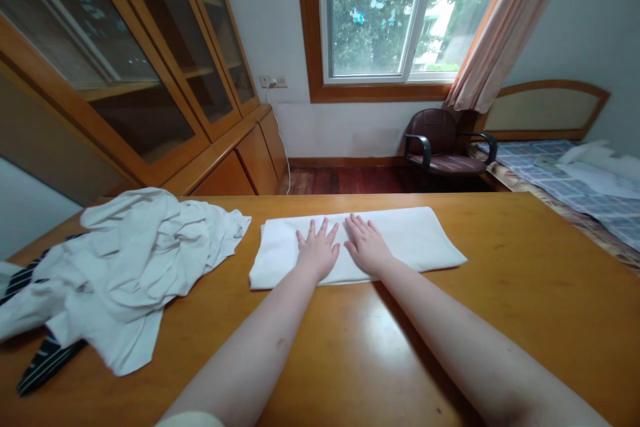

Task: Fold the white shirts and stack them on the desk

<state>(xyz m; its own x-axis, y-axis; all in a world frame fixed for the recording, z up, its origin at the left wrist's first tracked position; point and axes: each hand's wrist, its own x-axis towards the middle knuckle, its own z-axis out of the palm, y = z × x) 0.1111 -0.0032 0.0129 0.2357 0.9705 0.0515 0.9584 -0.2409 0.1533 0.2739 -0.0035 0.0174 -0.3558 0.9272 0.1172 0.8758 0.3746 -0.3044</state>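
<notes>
A white cloth point(410, 237), folded into a long flat rectangle, lies across the wooden table point(500, 320). My left hand point(317, 253) presses flat on its middle with the fingers spread. Just to the right, my right hand point(367, 247) also rests palm down on the cloth, fingers stretched out and closer together. The two hands are slightly apart, and neither grips anything. What kind of cloth item it is, I cannot tell.
A crumpled heap of white clothing point(130, 260) covers the table's left side, with a dark striped cloth point(50, 360) under it. Beyond the table stand a glass-door cabinet point(200, 80), a maroon armchair point(443, 143) and a bed point(565, 167).
</notes>
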